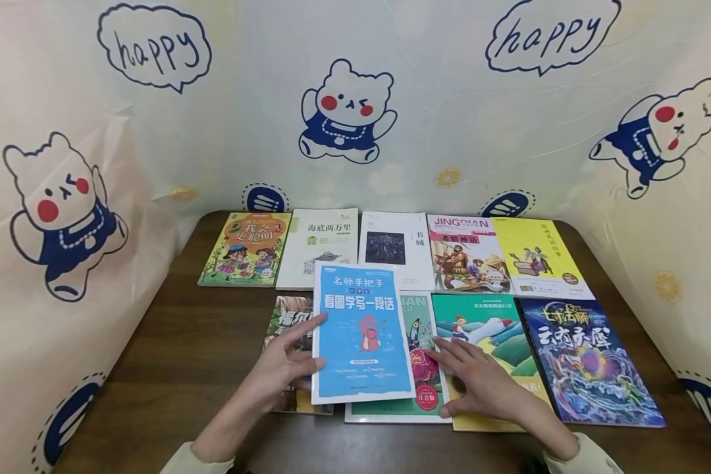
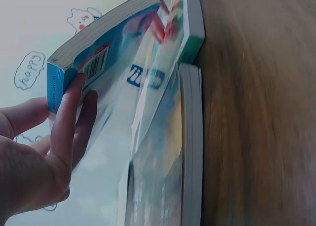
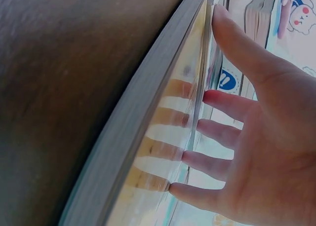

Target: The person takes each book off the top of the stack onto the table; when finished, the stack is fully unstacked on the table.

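A blue book (image 1: 361, 342) is tilted above the front row, gripped at its left edge by my left hand (image 1: 287, 359). In the left wrist view, the thumb and fingers pinch the blue book (image 2: 113, 43) by its spine, and a barcode shows on its back. Partly under it lies a green book with a pink flower (image 1: 423, 368). My right hand (image 1: 488, 378) has its fingers spread, with the fingertips at that book's right edge and over a green-and-yellow book with a white goose (image 1: 486, 322). The right wrist view shows the fingers (image 3: 217, 132) nearly straight.
Behind stand out in a flat row an orange book (image 1: 245, 250), two white books (image 1: 316, 250), a pink-topped book (image 1: 468, 253) and a yellow book (image 1: 536, 257). A dark book (image 1: 287, 322) is half covered at front left; a purple-blue book (image 1: 592, 362) lies right. Wooden table (image 1: 172, 355).
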Tool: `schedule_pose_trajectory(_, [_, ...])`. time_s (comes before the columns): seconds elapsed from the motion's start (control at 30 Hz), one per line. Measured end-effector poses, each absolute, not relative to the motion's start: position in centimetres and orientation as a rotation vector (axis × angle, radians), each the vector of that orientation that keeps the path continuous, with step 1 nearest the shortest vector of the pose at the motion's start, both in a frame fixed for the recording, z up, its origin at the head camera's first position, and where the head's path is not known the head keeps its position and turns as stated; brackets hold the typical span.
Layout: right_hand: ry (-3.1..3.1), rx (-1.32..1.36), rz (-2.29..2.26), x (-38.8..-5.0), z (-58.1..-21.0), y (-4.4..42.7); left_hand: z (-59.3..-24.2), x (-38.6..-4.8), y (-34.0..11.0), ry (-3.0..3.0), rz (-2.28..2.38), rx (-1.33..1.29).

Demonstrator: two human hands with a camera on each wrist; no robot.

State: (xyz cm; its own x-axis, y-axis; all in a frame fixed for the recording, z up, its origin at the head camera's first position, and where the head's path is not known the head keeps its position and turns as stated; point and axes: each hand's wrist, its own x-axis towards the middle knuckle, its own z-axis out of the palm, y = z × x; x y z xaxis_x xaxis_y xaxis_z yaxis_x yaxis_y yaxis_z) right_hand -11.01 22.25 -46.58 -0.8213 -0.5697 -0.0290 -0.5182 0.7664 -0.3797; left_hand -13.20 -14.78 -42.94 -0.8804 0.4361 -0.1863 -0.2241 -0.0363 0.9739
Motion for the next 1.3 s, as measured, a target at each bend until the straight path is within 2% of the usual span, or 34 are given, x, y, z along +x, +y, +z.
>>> schedule_pose_trajectory(0.63, [2.809, -0.867, -0.526, -11.0, -46.3, 22.0, -40.5, -11.8, -25.3, 1.949, 1.912, -0.158])
schedule_pose_trajectory(0.97, [2.812, -0.853, -0.519, -10.9, -46.3, 22.2, -38.8, -13.3, -31.7, 1.949, 1.721, 0.082])
schedule_pose_trajectory(1.3, [2.808, -0.855, -0.526, -10.9, -46.2, 22.1, -38.5, -13.4, -36.3, 1.99, 1.547, 0.128])
